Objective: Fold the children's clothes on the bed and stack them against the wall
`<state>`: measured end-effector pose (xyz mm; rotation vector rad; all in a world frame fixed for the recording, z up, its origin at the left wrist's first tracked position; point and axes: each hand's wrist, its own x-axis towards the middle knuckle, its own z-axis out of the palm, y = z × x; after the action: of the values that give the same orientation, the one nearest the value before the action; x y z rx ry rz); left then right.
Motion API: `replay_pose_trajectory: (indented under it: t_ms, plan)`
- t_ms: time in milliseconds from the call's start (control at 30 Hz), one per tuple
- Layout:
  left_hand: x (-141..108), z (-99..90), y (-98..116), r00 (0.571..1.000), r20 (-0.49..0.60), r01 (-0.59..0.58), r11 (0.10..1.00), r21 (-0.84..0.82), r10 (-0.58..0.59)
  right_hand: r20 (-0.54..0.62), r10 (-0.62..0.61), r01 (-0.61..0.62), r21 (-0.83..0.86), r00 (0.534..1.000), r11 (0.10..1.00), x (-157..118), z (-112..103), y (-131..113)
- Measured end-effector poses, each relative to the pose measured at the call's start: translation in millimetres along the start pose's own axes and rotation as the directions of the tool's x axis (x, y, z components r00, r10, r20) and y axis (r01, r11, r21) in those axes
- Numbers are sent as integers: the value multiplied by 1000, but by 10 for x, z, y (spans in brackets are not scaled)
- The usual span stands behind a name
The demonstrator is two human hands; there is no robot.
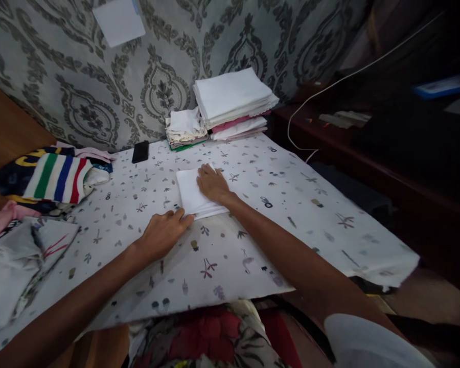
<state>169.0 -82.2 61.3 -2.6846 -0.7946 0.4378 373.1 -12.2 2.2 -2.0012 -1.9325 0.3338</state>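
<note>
A folded white cloth (189, 191) lies in the middle of the table, several layers showing along its near edge. My right hand (213, 185) rests flat on its right half, fingers stretched out and pressed on the top layer. At the near left corner of the cloth, my left hand (164, 232) has its thumb and curled forefinger closed on the edge. The cloth's right side is partly hidden beneath my right hand and wrist.
Behind stand a tall stack of folded white cloths (233, 94) and a smaller stack (186, 125). A black phone (140, 152) lies near the wall. Striped clothing (59, 176) and grey garments (13, 255) are heaped at left. A white cable (329, 84) hangs at right.
</note>
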Motion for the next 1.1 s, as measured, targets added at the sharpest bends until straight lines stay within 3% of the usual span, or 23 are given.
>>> replay_pose_trajectory:
  t_ms: [167, 267, 333, 400, 467, 567, 633, 733, 833, 900, 967, 1033, 1100]
  plan:
    - [-93, -37, -44, 1000, -19, -10, 985, -171, 7, 1, 6, -6, 7, 1000, 1000, 2, 10, 3]
    - [-103, -61, -135, 999, -40, -40, 903, -429, 26, 6, 10, -10, 22, 1000, 1000, 11, 21, 9]
    - [-50, -46, -192, 991, -118, -15, 830, -558, -61, 3, 8, -8, 18, 1000, 1000, 14, 23, 11]
    - [51, 18, -209, 948, -251, 0, 791, -612, -194, -1, 8, -8, 7, 1000, 1000, 4, 11, 3]
    - [167, 132, -174, 900, -368, -39, 798, -601, -233, 7, 14, -14, -3, 1000, 1000, -18, -9, -15]
    - [279, 340, -72, 917, -376, -116, 814, -569, -132, 8, 17, -17, -30, 1000, 999, -46, -31, -37]
    - [277, 445, -26, 932, -336, -119, 767, -631, -132, 0, 21, -21, -10, 1000, 1000, -39, -39, -31]
    - [208, 477, -52, 895, -275, -44, 545, -837, -350, -5, 52, -52, 59, 999, 997, 25, -75, 18]
    - [195, 381, -166, 848, 8, 82, 115, -990, -530, -12, 122, -120, 79, 993, 990, 158, -163, 114]
    - [247, 297, -227, 838, 232, 167, -172, -971, -495, 10, 137, -137, 93, 991, 986, 272, -239, 186]
    - [328, 229, -233, 834, 378, 233, -364, -902, -401, 50, 118, -123, 115, 992, 986, 389, -316, 247]
    - [417, 190, -187, 836, 457, 289, -465, -837, -302, 95, 101, -115, 150, 990, 982, 491, -390, 291]
    - [497, 177, -130, 853, 481, 329, -505, -798, -204, 130, 104, -129, 200, 986, 971, 561, -458, 325]
